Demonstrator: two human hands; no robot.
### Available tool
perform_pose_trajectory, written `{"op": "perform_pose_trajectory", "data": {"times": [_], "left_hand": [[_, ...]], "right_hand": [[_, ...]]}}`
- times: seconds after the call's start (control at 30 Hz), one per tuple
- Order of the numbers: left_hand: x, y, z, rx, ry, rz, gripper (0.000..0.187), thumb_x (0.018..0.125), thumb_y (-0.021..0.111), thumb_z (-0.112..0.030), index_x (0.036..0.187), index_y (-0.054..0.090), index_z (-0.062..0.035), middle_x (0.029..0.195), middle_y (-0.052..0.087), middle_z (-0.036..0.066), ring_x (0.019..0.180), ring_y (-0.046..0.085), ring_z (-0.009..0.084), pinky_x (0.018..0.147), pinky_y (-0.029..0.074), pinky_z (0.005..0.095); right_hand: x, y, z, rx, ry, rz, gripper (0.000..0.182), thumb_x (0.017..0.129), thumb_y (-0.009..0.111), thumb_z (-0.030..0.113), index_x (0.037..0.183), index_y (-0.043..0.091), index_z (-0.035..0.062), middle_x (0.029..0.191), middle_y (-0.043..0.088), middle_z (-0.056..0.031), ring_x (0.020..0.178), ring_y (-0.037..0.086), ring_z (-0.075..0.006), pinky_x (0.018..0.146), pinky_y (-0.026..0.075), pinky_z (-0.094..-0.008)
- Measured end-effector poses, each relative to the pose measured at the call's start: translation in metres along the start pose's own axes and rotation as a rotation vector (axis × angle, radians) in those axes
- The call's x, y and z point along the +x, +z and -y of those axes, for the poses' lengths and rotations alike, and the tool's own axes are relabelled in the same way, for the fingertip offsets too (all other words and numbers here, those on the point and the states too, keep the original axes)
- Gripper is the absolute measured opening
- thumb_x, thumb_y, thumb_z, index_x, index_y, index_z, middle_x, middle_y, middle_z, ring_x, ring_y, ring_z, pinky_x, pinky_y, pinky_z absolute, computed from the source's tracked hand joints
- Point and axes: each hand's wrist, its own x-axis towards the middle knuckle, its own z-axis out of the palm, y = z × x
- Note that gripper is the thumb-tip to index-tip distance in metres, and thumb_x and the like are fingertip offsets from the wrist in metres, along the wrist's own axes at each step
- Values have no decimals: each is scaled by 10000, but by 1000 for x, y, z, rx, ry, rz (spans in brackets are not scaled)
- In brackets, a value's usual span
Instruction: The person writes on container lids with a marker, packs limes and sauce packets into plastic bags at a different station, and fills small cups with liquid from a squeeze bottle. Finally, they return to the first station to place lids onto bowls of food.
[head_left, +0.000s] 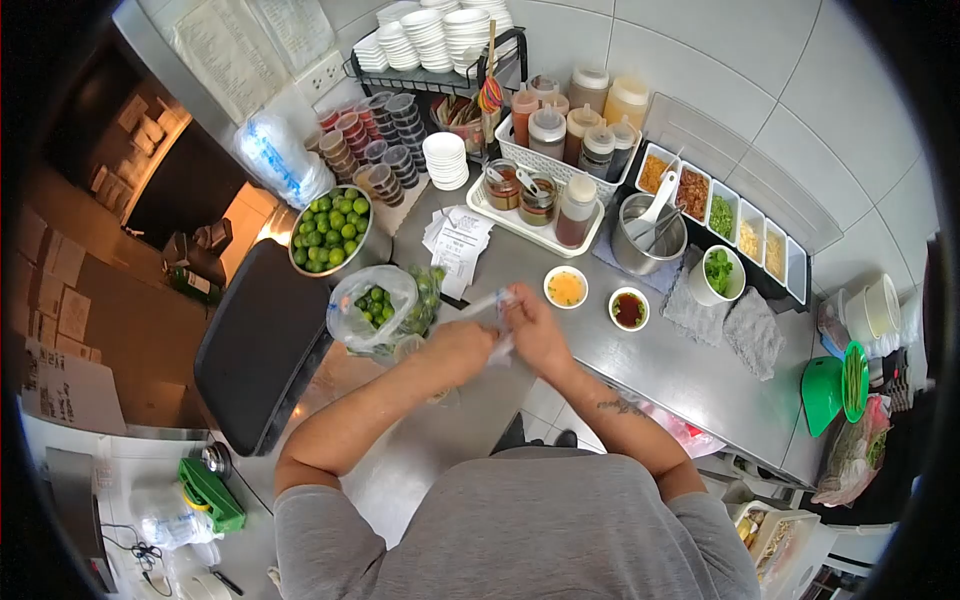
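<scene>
My left hand (pixel 462 347) and my right hand (pixel 535 325) are close together above the steel counter, in front of my chest. Between them is a piece of clear plastic, apparently a thin bag (pixel 489 309), with the fingers of both hands closed on it. Just left of my left hand stands an open plastic bag (pixel 347 292) with small green limes (pixel 374 307) inside. Green leaves in clear plastic (pixel 427 292) lie against it. Beneath my left forearm a clear cup-like container (pixel 408 347) is partly hidden.
A steel pot of limes (pixel 376 245) and a black board (pixel 252 345) are at left. Sauce bowls (pixel 566 303) (pixel 628 325) sit right of my hands. Behind are receipts (pixel 460 248), a jar tray (pixel 515 228), a ladle pot (pixel 648 262) and topping bins (pixel 747 240).
</scene>
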Motion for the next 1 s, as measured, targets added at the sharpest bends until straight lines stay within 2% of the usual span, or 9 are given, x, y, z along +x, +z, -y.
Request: {"op": "perform_pose_trajectory", "data": {"times": [0.17,0.27,0.3,0.37,0.43,0.63,0.73,0.8,1.0], "left_hand": [[24,-24,21,30,175,294,252,851,554,-215,965,630,-3,870,644,205,787,639,324,745,491,430],[45,-71,59,-481,213,-256,232,859,552,-168,1016,623,-12,847,647,185,769,637,292,729,495,357],[64,-88,78,-566,148,-425,221,857,551,-143,1021,620,-10,843,647,181,762,634,283,719,494,339],[107,-130,108,-230,-57,-777,173,836,525,-79,951,624,4,847,643,195,766,638,303,686,498,371],[179,-138,172,-27,-119,-937,176,819,541,-107,907,630,18,846,635,225,792,637,346,696,501,414],[273,-158,194,114,-540,-564,290,791,604,-183,1026,634,-16,1182,548,247,991,610,346,810,510,404],[285,-158,194,192,-521,-508,244,769,602,-153,975,666,-39,1033,629,223,942,638,336,794,521,410],[283,-154,196,189,-502,-609,211,753,579,-135,915,684,-49,917,660,205,848,658,351,736,531,435],[251,-140,195,250,-351,-996,127,770,555,-122,848,625,-50,895,641,164,754,638,362,637,514,451]], "right_hand": [[-7,5,-27,-127,-36,24,229,944,463,172,1151,420,84,741,527,-91,667,509,-156,634,435,-321],[-4,-21,-5,-300,182,136,338,893,500,109,1205,374,79,851,552,-154,754,571,-243,691,457,-347],[-1,-24,-15,-327,91,146,354,874,504,87,1205,380,72,912,545,-174,805,572,-276,719,461,-357],[-3,-27,-45,-387,-88,168,389,835,511,42,1205,391,58,1034,531,-214,908,573,-341,775,468,-379],[-2,-24,-53,-470,-196,143,400,817,485,-5,1202,401,64,1056,533,-178,923,572,-305,784,463,-368],[-2,-27,-42,-449,-93,219,389,804,452,-27,1184,431,53,1153,496,-160,1020,537,-351,851,451,-393],[-2,-30,-38,-384,-120,251,396,807,445,-16,1198,426,50,1173,489,-161,1053,522,-349,875,444,-387],[-2,-33,-36,-348,-157,252,407,809,442,-10,1210,423,52,1177,487,-164,1067,515,-346,891,435,-384],[-1,-31,-42,-307,-146,242,402,824,436,19,1224,427,54,1172,495,-180,1084,503,-348,926,406,-383]]}}
